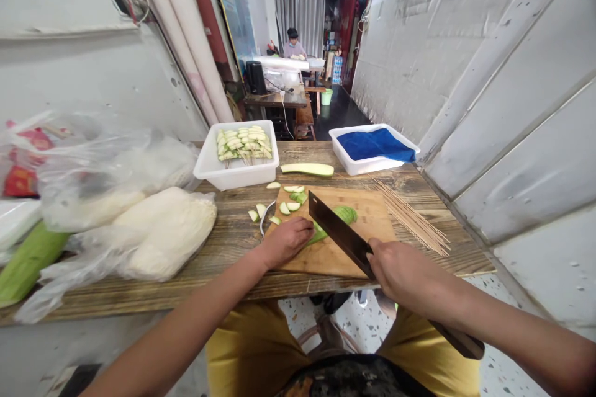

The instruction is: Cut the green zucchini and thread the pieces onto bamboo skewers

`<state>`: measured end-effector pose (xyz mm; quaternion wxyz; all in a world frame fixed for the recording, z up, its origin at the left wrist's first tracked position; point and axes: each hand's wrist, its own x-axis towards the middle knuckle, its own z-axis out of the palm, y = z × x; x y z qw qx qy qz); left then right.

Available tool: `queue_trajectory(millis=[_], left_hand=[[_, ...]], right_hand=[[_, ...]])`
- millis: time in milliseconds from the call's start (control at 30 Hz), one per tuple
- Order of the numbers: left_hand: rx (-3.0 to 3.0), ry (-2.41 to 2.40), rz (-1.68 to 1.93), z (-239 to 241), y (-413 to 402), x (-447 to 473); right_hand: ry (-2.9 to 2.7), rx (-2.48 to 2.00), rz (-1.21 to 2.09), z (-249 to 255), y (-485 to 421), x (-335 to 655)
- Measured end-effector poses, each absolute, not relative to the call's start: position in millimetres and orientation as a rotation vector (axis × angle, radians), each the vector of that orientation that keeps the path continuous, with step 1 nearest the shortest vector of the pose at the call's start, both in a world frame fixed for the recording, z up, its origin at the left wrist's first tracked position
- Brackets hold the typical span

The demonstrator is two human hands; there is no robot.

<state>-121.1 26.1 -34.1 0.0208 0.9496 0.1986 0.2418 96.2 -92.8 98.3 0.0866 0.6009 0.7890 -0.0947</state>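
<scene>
My right hand [395,267] is closed round a large dark knife [338,226], its blade slanting across the cutting board [367,251]. The handle end shows beyond my right forearm. My left hand [289,239] has its fingers together, pressing a green zucchini [318,234] on the board, left of the blade. On the blade's other side lie overlapping green slices [345,215]. Pale cut pieces [289,206] lie at the board's upper left, with more pieces [257,212] on the table beside it. Behind the board is a peeled-looking zucchini half [307,169].
A white tub [209,164] of skewered slices and a white tray with blue cloth [377,144] stand behind the board. Wooden skewers [414,214] lie right. Plastic bags [172,229] and a whole green squash [30,260] fill the left. Another person [294,46] sits far back.
</scene>
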Motion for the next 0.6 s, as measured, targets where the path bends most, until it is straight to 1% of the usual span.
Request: queue_trajectory(millis=[400,600], left_hand=[[2.976,0.614,0.683,-32,27,-120],[2.957,0.623,0.686,-33,28,-120]], right_hand=[[2.345,1.761,-0.342,96,-88,94],[2.314,1.718,-0.434,89,-83,93]])
